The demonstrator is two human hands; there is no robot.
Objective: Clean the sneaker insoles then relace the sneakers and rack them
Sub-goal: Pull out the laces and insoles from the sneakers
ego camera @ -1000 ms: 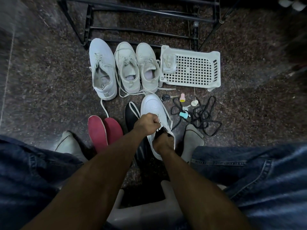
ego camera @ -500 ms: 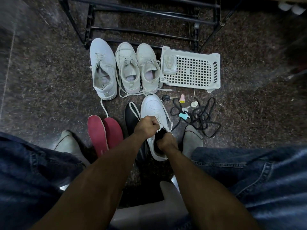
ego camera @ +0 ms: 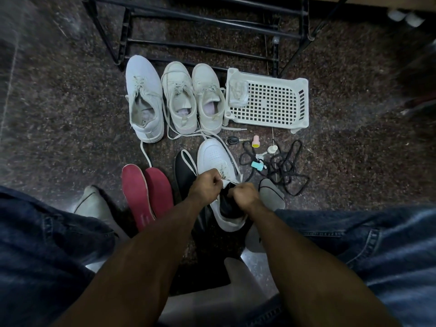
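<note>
At centre frame, the white sneaker (ego camera: 218, 166) lies toe toward the top, its long axis running away from the person, while the left hand (ego camera: 205, 187) pinches its lace at the eyelets and the right hand (ego camera: 244, 195), fingers curled, grips the tongue edge just beside.

Directly before you a sneaker (ego camera: 215, 161) lies on the floor (ego camera: 59, 119) between your socked feet, with a second shoe (ego camera: 185, 171) touching its left side and two insoles (ego camera: 147, 194) side by side left of that. Behind them three sneakers (ego camera: 179, 100) stand in a row before the shoe rack (ego camera: 200, 20), a perforated tray (ego camera: 271, 102) just right of the row. Right of the near sneaker lies a tangle of laces (ego camera: 283, 166) with a key (ego camera: 233, 140) and small items.
</note>
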